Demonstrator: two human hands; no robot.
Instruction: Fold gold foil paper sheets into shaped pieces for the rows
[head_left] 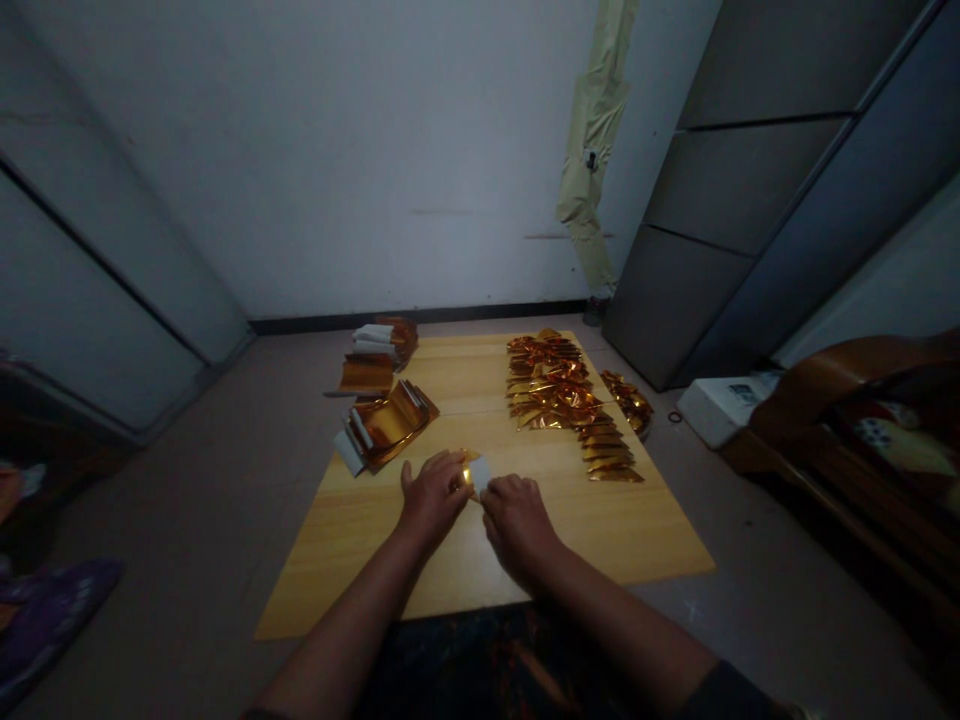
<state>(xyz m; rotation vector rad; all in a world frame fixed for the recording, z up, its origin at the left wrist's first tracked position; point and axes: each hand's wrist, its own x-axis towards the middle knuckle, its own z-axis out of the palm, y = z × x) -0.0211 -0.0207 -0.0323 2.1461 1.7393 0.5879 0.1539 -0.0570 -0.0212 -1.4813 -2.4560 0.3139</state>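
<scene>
Left hand (433,498) and right hand (519,525) pinching shiny gold paper (471,474), fingers clamped on it over a yellow board (360,565), gold piles (551,385) sitting farther on, white wall (337,170) standing behind, floor (172,520) showing around

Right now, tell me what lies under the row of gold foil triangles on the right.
The gold foil triangles lie on a pale wooden board; whatever is directly beneath them is covered and cannot be seen.
</scene>
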